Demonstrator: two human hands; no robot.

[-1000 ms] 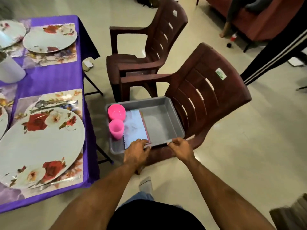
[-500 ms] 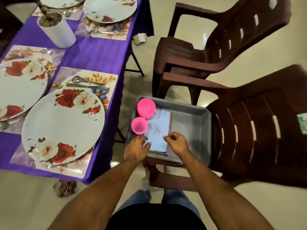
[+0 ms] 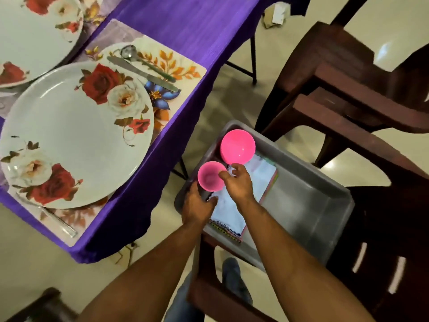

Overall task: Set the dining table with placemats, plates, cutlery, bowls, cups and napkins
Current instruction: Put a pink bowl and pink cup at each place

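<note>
A grey tray (image 3: 320, 196) rests on a brown chair's seat. It holds a pink cup (image 3: 209, 177), a pink bowl (image 3: 238, 147) and a stack of napkins (image 3: 232, 212). My left hand (image 3: 197, 206) curls round the lower side of the pink cup at the tray's near-left corner. My right hand (image 3: 236, 182) hovers over the napkins, between cup and bowl. Its thumb sits at the cup's rim and its fingers are curled; I cannot make out whether they hold anything. On the purple table (image 3: 197, 22), a floral plate (image 3: 76, 133) lies on a placemat (image 3: 162, 56) with a knife (image 3: 141, 73) and a spoon (image 3: 130, 52).
A second floral plate (image 3: 34, 31) lies at the far left. A fork (image 3: 58, 219) pokes out under the near plate. A second brown chair (image 3: 348, 73) stands behind the tray's chair. Paper scraps (image 3: 276, 15) lie on the tiled floor.
The view has swung closer and down onto the tray. My left hand moved off the napkins to the pink cup. My right hand slid forward over the napkins toward the cup and bowl.
</note>
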